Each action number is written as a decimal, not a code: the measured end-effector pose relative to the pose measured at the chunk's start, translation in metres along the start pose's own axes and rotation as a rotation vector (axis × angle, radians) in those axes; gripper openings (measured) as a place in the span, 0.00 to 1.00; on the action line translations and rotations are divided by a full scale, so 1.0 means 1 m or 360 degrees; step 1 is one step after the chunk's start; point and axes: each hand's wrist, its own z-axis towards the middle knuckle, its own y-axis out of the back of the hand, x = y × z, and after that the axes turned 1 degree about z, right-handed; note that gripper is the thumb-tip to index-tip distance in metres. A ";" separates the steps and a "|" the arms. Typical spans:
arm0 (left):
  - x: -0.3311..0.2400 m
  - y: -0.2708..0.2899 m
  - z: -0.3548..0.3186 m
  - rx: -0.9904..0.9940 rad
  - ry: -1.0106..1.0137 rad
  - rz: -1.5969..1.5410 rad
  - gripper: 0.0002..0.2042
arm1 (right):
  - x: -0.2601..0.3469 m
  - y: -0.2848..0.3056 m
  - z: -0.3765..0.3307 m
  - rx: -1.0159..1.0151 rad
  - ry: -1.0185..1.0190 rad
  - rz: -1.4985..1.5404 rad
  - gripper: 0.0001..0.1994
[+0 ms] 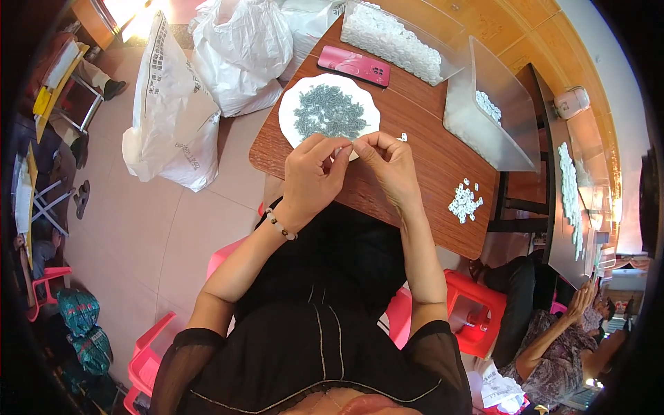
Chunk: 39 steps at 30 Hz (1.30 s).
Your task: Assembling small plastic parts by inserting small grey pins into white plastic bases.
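The left hand (312, 169) and right hand (391, 162) meet at the fingertips over the near edge of a white scalloped plate (287, 114), each drawn into a close thumb-and-finger pinch; whatever sits between them is too small to tell. Work this fine probably goes best with both wrists kept low and steady, pressure light, and the joined tips above the plate so that a dropped bit is caught there. The plate carries a broad heap of small dark grey pieces (330, 111), spread across its middle and well inside the rim. Small white pieces (465, 203) lie loose in a cluster on the brown table (422, 104), near its right edge. Beyond, a clear bin (449, 31) is heaped with white pieces (391, 41); a second clear bin (498, 142) shows more of them at its far end, the rest of its contents hard to make out.
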 end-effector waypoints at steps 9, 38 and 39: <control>0.006 0.005 0.001 0.0185 0.0394 -0.0363 0.05 | 0.005 -0.008 -0.002 -0.0106 0.0403 -0.0527 0.05; -0.001 0.011 -0.013 0.0649 0.1050 -0.0906 0.07 | -0.014 0.001 -0.037 -0.0086 0.0110 -0.0269 0.07; -0.003 0.008 -0.016 0.0663 0.1055 -0.0909 0.07 | -0.016 0.004 -0.045 -0.0167 0.0140 -0.0281 0.07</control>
